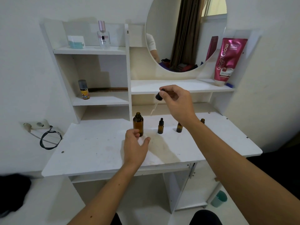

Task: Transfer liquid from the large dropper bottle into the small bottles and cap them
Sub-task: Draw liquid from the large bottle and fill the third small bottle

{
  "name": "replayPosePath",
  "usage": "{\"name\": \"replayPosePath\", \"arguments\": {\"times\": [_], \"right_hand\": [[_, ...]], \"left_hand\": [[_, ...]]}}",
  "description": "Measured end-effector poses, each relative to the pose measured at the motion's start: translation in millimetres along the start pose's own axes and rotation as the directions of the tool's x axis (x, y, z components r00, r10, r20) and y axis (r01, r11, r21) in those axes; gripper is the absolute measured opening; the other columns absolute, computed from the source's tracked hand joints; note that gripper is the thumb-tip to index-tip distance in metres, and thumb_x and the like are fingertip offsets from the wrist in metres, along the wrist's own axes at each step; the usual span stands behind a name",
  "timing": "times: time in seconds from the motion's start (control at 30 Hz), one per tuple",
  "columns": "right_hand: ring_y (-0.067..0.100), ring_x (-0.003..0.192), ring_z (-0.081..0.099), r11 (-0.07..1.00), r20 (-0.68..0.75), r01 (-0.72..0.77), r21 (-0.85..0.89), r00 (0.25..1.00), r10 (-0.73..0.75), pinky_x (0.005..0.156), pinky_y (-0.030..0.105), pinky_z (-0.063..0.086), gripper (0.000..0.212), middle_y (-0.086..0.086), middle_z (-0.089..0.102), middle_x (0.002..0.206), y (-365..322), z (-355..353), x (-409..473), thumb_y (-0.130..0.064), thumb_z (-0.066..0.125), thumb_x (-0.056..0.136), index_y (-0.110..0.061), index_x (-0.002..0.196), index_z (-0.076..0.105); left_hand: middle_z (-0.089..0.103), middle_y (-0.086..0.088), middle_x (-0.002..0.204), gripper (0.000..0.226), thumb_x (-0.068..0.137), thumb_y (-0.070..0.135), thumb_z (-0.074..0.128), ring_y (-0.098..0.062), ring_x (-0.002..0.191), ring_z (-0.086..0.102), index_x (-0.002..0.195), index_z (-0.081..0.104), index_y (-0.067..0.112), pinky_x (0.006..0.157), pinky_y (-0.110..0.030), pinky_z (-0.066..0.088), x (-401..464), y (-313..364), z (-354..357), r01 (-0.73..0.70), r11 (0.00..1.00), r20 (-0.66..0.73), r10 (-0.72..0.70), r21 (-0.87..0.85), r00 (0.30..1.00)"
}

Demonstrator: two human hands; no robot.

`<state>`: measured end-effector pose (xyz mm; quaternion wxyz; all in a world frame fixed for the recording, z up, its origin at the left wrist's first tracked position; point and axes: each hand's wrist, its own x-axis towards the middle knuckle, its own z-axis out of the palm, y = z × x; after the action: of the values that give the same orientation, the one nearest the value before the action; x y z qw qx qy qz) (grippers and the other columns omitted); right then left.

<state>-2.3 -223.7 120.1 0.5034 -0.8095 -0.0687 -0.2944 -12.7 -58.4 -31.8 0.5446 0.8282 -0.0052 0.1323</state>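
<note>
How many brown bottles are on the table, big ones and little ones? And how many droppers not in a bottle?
Big brown bottle: 1, open
Little brown bottles: 3, one capped, one and one partly hidden behind the right arm
Dropper out of a bottle: 1, pinched in the right hand
Total: 5

Right hand [176,101] pinches the dropper [158,98] aloft; left hand [135,143] seemingly touches the large bottle [138,123].

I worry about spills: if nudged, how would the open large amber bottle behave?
The large amber bottle stands tall and narrow, so it probably tips easily. It looks like glass, likely breakable. Uncapped, it would probably spill; the left hand beside it could steady it.
</note>
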Motion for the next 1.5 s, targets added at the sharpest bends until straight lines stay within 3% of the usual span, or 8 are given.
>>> {"name": "replayPosePath", "arguments": {"times": [0.23, 0.4, 0.63, 0.9, 1.07, 1.2, 1.33, 1.5], "right_hand": [[0.007, 0.1, 0.073, 0.993, -0.082, -0.109, -0.046, 0.991, 0.105, 0.094, 0.022, 0.057, 0.018, -0.006, 0.079, 0.104, 40.9, -64.2, -22.0, -0.022, 0.072, 0.099, -0.018, 0.115, 0.077], [0.014, 0.09, 0.076, 0.982, -0.144, -0.172, -0.078, 0.977, 0.159, 0.082, 0.031, 0.061, 0.019, -0.009, 0.08, 0.099, 64.2, -107.2, -28.9, -0.024, 0.071, 0.099, -0.018, 0.117, 0.076], [0.008, 0.097, 0.075, 0.973, -0.221, -0.215, -0.078, 0.956, 0.194, 0.098, 0.03, 0.059, 0.019, -0.006, 0.08, 0.1, 91.7, -145.9, -22.5, -0.023, 0.072, 0.099, -0.018, 0.116, 0.076], [0.01, 0.099, 0.076, 0.973, -0.274, -0.228, -0.029, 0.938, 0.211, 0.099, 0.029, 0.058, 0.018, -0.004, 0.081, 0.1, 119.2, -163.2, -3.6, -0.023, 0.072, 0.099, -0.017, 0.115, 0.076], [0.007, 0.096, 0.075, 0.973, -0.261, -0.221, -0.059, 0.945, 0.199, 0.096, 0.028, 0.059, 0.018, -0.008, 0.08, 0.097, 135.0, -160.6, -0.1, -0.022, 0.072, 0.099, -0.015, 0.116, 0.076], [0.008, 0.094, 0.076, 0.976, -0.216, -0.203, -0.08, 0.959, 0.181, 0.094, 0.029, 0.059, 0.015, -0.007, 0.08, 0.094, 146.3, -155.5, -3.0, -0.019, 0.072, 0.099, -0.014, 0.112, 0.076], [0.004, 0.091, 0.075, 0.971, -0.197, -0.216, -0.1, 0.961, 0.193, 0.091, 0.023, 0.058, 0.006, -0.01, 0.08, 0.09, 150.2, -150.4, -2.2, -0.02, 0.074, 0.097, -0.024, 0.1, 0.076], [-0.006, 0.079, 0.071, 0.956, -0.21, -0.253, -0.146, 0.953, 0.22, 0.078, 0.007, 0.05, 0.016, -0.015, 0.078, 0.083, 153.6, -145.9, 0.0, -0.019, 0.078, 0.093, -0.03, 0.083, 0.073]], "left_hand": [[0.062, 0.011, 0.11, 0.048, 0.085, 0.034, 0.083, -0.007, 0.1, 0.062, 0.123, 0.054, 0.025, 0.08, -0.012, 0.05, -17.4, 28.5, 57.4, -0.04, 0.993, 0.189, 0.061, -0.114, 0.98], [0.063, 0.01, 0.109, 0.049, 0.085, 0.032, 0.083, -0.007, 0.1, 0.061, 0.125, 0.056, 0.024, 0.085, -0.014, 0.051, -24.9, 49.5, 101.9, -0.077, 0.985, 0.311, 0.123, -0.157, 0.942], [0.06, 0.006, 0.137, 0.062, 0.089, 0.033, 0.08, -0.009, 0.123, 0.057, 0.143, 0.05, 0.022, 0.107, -0.032, 0.049, -19.8, 68.9, 150.0, -0.062, 0.986, 0.392, 0.12, -0.156, 0.912], [0.052, 0.004, 0.15, 0.065, 0.094, 0.027, 0.075, -0.011, 0.134, 0.052, 0.15, 0.044, 0.02, 0.111, -0.034, 0.045, 0.9, 79.9, 190.5, -0.094, 0.99, 0.415, 0.13, -0.106, 0.9], [0.058, 0.003, 0.144, 0.063, 0.093, 0.024, 0.076, -0.011, 0.128, 0.056, 0.148, 0.048, 0.017, 0.109, -0.034, 0.048, 17.5, 83.9, 210.6, -0.099, 0.987, 0.407, 0.141, -0.123, 0.902], [0.07, 0.004, 0.121, 0.042, 0.093, 0.021, 0.076, -0.008, 0.109, 0.065, 0.133, 0.063, 0.015, 0.101, -0.032, 0.054, 26.6, 82.9, 221.9, -0.146, 0.98, 0.353, 0.184, -0.131, 0.917], [0.073, 0.014, 0.102, 0.024, 0.094, 0.016, 0.075, -0.001, 0.099, 0.068, 0.117, 0.069, 0.018, 0.095, -0.023, 0.055, 29.2, 80.4, 223.6, -0.157, 0.975, 0.347, 0.204, -0.16, 0.916], [0.073, 0.013, 0.102, 0.021, 0.095, 0.017, 0.074, -0.002, 0.099, 0.068, 0.115, 0.068, 0.019, 0.093, -0.022, 0.054, 28.8, 79.2, 224.5, -0.199, 0.969, 0.347, 0.24, -0.148, 0.907]]}}
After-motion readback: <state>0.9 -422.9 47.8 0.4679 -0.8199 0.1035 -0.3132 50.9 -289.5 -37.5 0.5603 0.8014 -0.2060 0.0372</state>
